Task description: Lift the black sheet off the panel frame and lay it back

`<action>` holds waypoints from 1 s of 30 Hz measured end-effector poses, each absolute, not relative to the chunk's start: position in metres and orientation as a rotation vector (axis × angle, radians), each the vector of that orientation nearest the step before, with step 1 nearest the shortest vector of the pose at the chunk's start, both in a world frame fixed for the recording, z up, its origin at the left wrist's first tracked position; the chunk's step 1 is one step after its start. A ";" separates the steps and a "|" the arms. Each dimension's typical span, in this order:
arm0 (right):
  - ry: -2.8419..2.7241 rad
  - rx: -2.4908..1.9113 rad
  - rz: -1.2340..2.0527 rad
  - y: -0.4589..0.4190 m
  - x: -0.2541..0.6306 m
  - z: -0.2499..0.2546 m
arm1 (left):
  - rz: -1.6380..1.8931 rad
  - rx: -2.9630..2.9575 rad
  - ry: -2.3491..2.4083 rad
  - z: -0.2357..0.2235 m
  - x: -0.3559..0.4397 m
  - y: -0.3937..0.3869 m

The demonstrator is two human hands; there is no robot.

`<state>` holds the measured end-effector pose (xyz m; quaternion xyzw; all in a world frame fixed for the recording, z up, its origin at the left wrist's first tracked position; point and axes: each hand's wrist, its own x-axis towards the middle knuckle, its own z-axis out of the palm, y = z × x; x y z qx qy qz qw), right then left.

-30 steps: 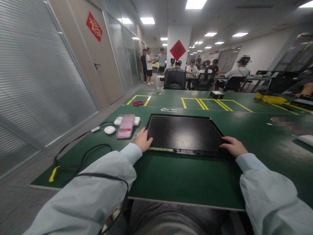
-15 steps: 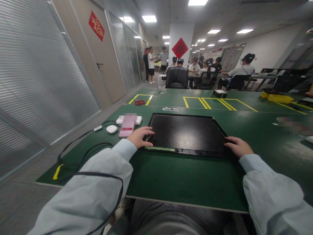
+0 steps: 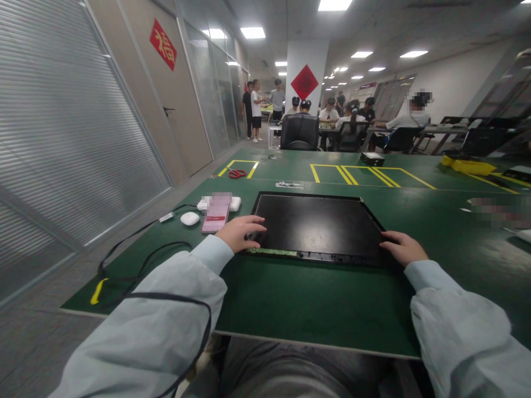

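A black LCD screen panel (image 3: 317, 224) lies flat on the green table in front of me, with a narrow green circuit strip (image 3: 276, 252) along the left part of its near edge. My left hand (image 3: 238, 233) is at the panel's left edge, thumb and fingers spread apart over the corner area. At the opposite side, my right hand (image 3: 404, 247) has its thumb and index finger curled against the panel's right edge; its other fingers are mostly hidden below.
Left of the panel are a phone (image 3: 215, 214), a white rounded case (image 3: 189, 219) and a black cable (image 3: 124, 237). Red-handled scissors (image 3: 237, 173) and yellow tape outlines (image 3: 348, 174) are farther back. A small black box (image 3: 372, 159) and yellow object (image 3: 468, 165) stand right. People sit beyond.
My left hand has shifted very slightly right over the panel's corner. The right hand and the panel stay nearly where they were.
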<state>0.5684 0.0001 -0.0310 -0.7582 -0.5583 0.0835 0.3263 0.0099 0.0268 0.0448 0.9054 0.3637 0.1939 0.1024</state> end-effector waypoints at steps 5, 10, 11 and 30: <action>-1.477 -1.989 0.226 0.000 0.568 -0.029 | 0.545 2.718 1.062 0.044 0.011 0.027; -1.449 -2.000 0.221 -0.002 0.566 -0.027 | 0.531 2.738 1.074 0.044 0.012 0.025; -1.450 -1.999 0.219 -0.002 0.566 -0.027 | 0.529 2.737 1.077 0.045 0.012 0.025; -1.477 -2.023 0.222 -0.001 0.566 -0.029 | 0.602 2.583 1.154 0.029 0.005 0.036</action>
